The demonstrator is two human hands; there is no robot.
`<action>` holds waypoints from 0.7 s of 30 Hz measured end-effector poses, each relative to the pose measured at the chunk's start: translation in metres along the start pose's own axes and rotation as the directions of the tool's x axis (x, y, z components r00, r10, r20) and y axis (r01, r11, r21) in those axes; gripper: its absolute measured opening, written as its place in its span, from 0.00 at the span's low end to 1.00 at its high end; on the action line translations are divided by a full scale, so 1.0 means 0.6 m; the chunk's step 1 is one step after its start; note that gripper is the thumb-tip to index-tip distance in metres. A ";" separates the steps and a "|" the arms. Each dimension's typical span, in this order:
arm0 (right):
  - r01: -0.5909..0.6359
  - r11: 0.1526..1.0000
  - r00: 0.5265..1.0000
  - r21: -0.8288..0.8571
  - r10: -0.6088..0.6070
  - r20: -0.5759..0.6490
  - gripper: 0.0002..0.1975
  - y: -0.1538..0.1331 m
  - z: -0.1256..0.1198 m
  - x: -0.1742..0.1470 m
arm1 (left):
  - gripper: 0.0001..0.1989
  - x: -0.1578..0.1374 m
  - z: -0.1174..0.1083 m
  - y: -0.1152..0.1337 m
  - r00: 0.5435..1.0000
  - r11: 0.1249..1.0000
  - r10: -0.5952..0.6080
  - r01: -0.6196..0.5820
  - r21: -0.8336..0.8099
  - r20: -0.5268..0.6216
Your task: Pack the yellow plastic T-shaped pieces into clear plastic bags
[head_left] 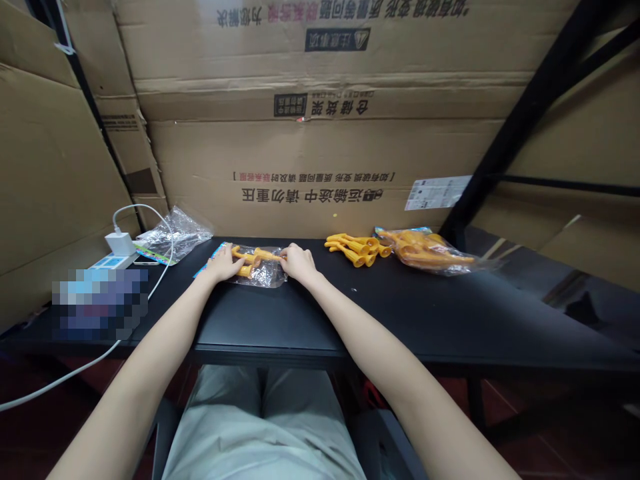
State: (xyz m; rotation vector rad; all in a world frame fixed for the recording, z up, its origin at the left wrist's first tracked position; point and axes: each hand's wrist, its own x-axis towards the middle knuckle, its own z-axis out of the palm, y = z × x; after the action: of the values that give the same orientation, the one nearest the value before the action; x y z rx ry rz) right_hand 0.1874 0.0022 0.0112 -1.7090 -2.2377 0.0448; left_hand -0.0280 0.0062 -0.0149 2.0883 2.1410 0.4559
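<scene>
Forearms, hands curled onto clear bag.

I take this for a small workshop station: my head view shows a black worktop between dark metal posts, walled with printed cardboard and bearing bagged yellow pieces and a power strip.
</scene>
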 end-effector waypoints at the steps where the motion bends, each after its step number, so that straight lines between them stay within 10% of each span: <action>1: 0.003 0.997 1.000 0.071 -0.001 -0.030 0.11 0.002 0.007 0.004 | 0.36 0.001 0.001 -0.001 1.000 1.000 0.007 -0.007 -0.017 -0.003; 10: -0.041 0.837 0.999 0.546 0.047 0.004 0.05 0.018 0.053 0.032 | 0.37 0.011 0.012 -0.009 0.995 0.993 0.079 -0.084 -0.082 -0.062; 21: 0.115 0.809 0.971 0.577 -0.215 0.108 0.21 0.036 0.066 0.043 | 0.33 0.020 0.021 -0.012 0.982 0.953 0.076 -0.122 -0.276 -0.172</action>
State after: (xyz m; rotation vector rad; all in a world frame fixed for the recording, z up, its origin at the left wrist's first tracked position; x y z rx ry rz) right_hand 0.1905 0.0395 -0.0250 -1.2133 -2.1704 0.7662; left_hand -0.0315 0.0196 -0.0277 2.0602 1.9131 0.9146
